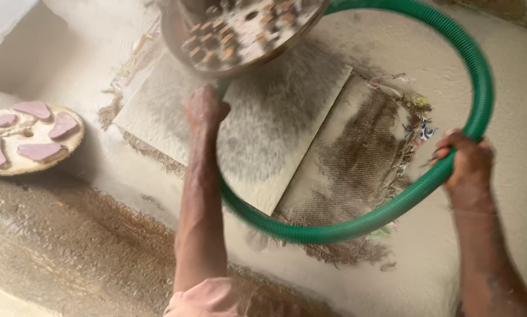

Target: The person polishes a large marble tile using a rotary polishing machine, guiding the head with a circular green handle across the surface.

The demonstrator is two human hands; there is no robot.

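The looping green hose point(392, 211) fences the square slab point(257, 123); open floor lies beside the round disc point(28, 138).

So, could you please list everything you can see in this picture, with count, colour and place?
Corrugated hose: one, green, looping from the top across the right side and back along the bottom.
Round disc with blocks: one, brown with dusty blocks set in its face, top centre, blurred.
Square tile: one, pale and dusty, centre, lying on the sacking.
Burlap sacking: one piece, brown and frayed, under and right of the tile.
Round pad: one, cream with pink segments, far left.
Floor: grey-brown, wet and muddy.
Sleeve: one, pink, bottom centre.
Left hand: fingers closed near the hose end below the disc.
Right hand: fingers closed on the hose at right.
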